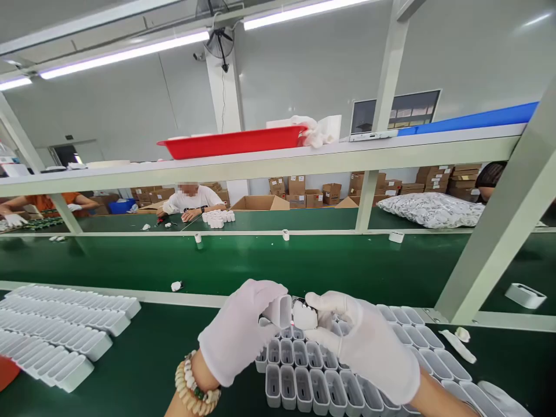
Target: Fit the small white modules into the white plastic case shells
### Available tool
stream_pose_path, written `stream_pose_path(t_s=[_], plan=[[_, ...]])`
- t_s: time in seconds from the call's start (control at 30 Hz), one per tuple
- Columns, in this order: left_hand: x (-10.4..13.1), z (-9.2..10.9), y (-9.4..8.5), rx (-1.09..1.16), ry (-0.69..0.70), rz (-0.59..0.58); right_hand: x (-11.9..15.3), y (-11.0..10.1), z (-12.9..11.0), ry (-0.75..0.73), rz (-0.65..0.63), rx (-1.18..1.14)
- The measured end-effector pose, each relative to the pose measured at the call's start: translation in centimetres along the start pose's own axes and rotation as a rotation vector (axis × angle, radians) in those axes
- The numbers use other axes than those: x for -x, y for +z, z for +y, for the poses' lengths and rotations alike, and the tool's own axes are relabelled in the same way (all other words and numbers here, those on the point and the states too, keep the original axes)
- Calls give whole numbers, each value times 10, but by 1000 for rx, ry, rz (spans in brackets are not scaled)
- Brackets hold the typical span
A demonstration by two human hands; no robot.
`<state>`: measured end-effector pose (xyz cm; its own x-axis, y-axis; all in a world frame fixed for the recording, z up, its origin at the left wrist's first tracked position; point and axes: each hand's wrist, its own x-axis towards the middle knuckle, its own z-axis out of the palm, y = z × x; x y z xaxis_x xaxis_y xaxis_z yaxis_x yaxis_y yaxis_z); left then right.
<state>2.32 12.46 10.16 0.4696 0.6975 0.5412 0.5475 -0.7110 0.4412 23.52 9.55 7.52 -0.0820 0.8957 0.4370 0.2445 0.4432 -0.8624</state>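
Note:
Both my hands wear white gloves and meet over rows of open plastic housings. My left hand [243, 330] is closed around a white plastic housing [284, 311], its open end turned to the right. Opposite that opening, my right hand [360, 341] pinches a small white part with a dark edge [304, 316], right beside the housing; I cannot tell whether the two touch. Below my hands stand several open light-grey housings [299, 388] in tight rows, each showing a dark slot at the bottom. My right hand and wrist hide some of them.
More housings [65, 330] lie in rows at the left. A green conveyor belt [321, 266] runs across, carrying a few white pieces. A slanted post [495, 214] rises at the right beneath a shelf with a red tray [238, 143]. People work across the belt.

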Motion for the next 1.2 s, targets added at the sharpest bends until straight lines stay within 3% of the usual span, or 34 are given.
stream_pose_path(t_s=[0.43, 0.6, 0.77, 1.1, 1.2], plan=[[1, 7, -1, -47, -22, -43, 4, 1, -6, 65, -67, 125], [-2, 22, -7, -140, -61, -85, 2, -1, -23, 169, -190, 204], [-3, 28, -8, -143, -80, -137, 0, 0, -34, 169, -276, 199], [3, 22, 2, -23, -203, -197, -3, 1, -19, 211, -414, 76], [3, 23, 2, 47, -210, -155, -1, 4, -14, 222, -277, 154]])
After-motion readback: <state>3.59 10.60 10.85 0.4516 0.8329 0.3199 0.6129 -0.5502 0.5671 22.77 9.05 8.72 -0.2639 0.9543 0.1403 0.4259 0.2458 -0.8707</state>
